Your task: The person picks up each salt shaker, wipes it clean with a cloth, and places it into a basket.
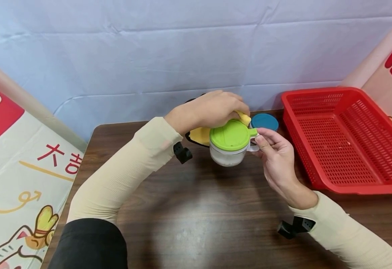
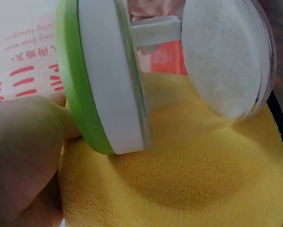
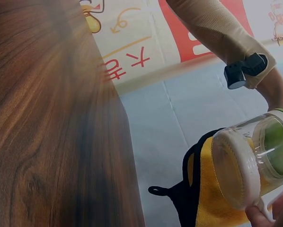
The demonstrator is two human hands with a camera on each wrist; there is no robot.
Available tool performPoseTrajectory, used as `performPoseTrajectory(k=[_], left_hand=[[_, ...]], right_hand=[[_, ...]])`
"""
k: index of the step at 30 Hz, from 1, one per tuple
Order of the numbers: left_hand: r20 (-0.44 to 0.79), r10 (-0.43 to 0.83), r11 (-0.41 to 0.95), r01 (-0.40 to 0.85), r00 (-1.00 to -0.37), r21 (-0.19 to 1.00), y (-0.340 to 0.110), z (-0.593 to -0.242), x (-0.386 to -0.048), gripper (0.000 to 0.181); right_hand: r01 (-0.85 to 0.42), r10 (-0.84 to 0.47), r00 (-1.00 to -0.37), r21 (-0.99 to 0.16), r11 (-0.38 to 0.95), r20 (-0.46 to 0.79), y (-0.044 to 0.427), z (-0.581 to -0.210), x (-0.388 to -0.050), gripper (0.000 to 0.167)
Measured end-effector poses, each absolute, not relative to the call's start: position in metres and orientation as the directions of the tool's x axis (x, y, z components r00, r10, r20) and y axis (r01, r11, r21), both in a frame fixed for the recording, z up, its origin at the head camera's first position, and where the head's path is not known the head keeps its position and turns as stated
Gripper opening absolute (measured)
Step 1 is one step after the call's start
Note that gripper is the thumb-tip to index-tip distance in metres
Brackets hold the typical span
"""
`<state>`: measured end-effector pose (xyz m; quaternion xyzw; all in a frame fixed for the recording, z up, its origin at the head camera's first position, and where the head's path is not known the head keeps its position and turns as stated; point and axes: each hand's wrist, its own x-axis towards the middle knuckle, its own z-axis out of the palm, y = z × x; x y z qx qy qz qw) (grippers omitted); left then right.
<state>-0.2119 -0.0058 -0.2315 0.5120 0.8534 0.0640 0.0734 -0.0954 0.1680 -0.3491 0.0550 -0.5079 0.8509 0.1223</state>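
A clear seasoning jar (image 1: 227,157) with a green lid (image 1: 231,136) and white contents is held above the table. My right hand (image 1: 278,160) pinches its white handle from the right, thumb on the near side. My left hand (image 1: 212,110) grips a yellow cloth (image 1: 201,136) with black edging, behind and left of the jar. A corner of the cloth pokes out by the lid's far edge. In the left wrist view, the cloth (image 2: 193,179) hangs alongside the jar's clear wall. A black hanging loop (image 3: 158,190) on the cloth shows in the right wrist view.
A round container with a blue lid (image 1: 264,121) stands behind the right hand. The red plastic basket (image 1: 320,179) sits at the right of the brown wooden table (image 1: 182,224). Pale sheeting (image 1: 149,59) rises behind the table's back edge.
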Motion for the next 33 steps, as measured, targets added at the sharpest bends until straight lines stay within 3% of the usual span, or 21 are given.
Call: performPoseTrajectory(k=[20, 33], left_hand=[[-0.046, 0.866, 0.489, 0.823, -0.498, 0.288, -0.029, -0.24, -0.222, 0.025], [-0.019, 0.835, 0.502, 0.745, -0.551, 0.439, -0.055, -0.248, -0.219, 0.025]], right_hand=[[-0.291, 0.176, -0.956, -0.837, -0.464, 0.234, 0.176, -0.348, -0.093, 0.02], [-0.308, 0.178, -0.951, -0.799, -0.517, 0.252, 0.18, -0.345, -0.096, 0.019]])
